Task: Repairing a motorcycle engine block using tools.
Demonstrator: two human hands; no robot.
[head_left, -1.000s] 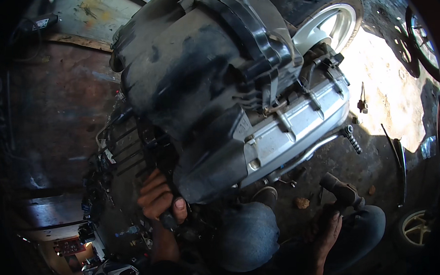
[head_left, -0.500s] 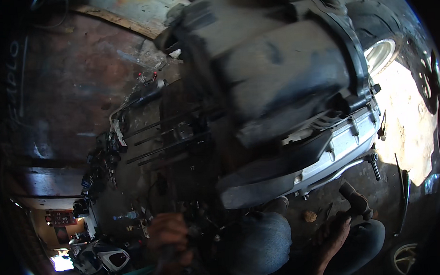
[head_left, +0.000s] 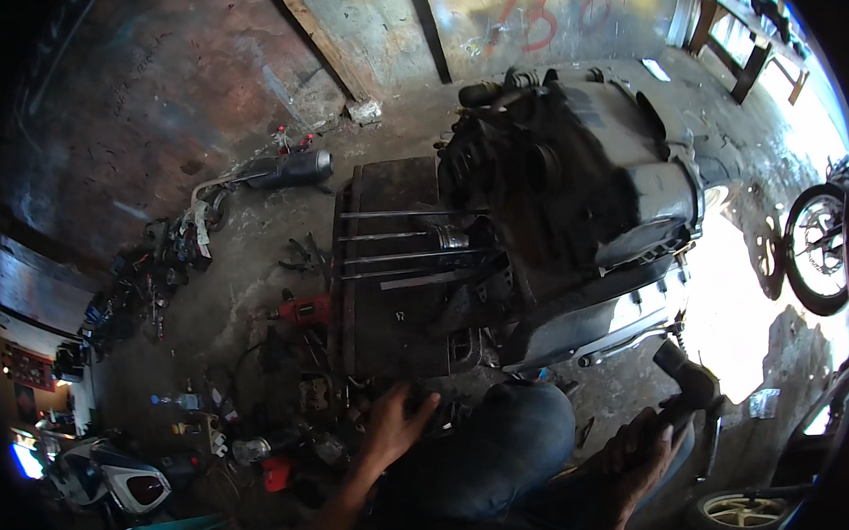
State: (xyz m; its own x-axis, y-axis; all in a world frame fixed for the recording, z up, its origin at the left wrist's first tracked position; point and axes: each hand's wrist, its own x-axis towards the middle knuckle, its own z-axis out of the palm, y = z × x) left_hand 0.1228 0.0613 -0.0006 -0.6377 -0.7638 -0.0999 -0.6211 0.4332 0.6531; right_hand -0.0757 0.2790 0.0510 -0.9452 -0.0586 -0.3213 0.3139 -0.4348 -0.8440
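Observation:
My right hand (head_left: 646, 449) grips a hammer (head_left: 685, 377), its dark head pointing up beside my jeans-covered knee. My left hand (head_left: 398, 422) is low among dark parts left of my other knee, fingers curled on something too dark to make out. Ahead of me lies a scooter engine (head_left: 582, 192) with a black plastic housing, a silver side cover (head_left: 635, 308) and several long studs projecting left over a dark metal platform (head_left: 399, 332).
A red drill (head_left: 299, 310), an exhaust (head_left: 288, 169) and scattered parts lie at left, with a motorcycle body (head_left: 102, 473) at lower left. A painted wall (head_left: 556, 13) and wooden bench (head_left: 736, 33) stand behind. Loose wheels (head_left: 738, 509) lie at right.
The view has tilted up and widened, showing the studs, platform and wall. My left hand has left the engine's left underside and moved down toward the parts. The hammer remains in my right hand.

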